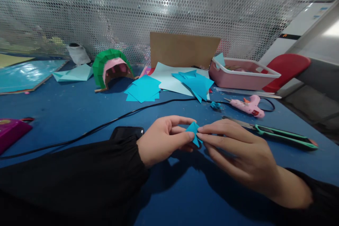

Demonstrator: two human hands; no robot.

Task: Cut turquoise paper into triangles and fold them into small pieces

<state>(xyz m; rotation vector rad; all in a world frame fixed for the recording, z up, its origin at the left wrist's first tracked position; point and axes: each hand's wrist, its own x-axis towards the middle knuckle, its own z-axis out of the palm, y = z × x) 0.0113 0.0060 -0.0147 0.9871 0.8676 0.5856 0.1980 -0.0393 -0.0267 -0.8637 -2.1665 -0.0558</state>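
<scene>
A small piece of folded blue paper [193,129] is held above the table between both hands. My left hand [166,139] pinches its left side, thumb on the front face and fingers behind. The fingertips of my right hand [238,152] are closed on its right edge; the right thumb is hidden. Creases run across the paper, and a narrow point hangs down. Beyond the hands lies a small crumpled-looking blue paper piece [216,105]. A black phone [127,132] rests beside my left wrist.
Blue paper squares [144,88], folded blue sheets [194,83] and a pink basket [241,74] stand farther back. A pink glue gun [249,106] and a utility knife [286,136] lie at right. A black cable [106,124] crosses the table. A green-and-pink paper arch [111,65] stands left.
</scene>
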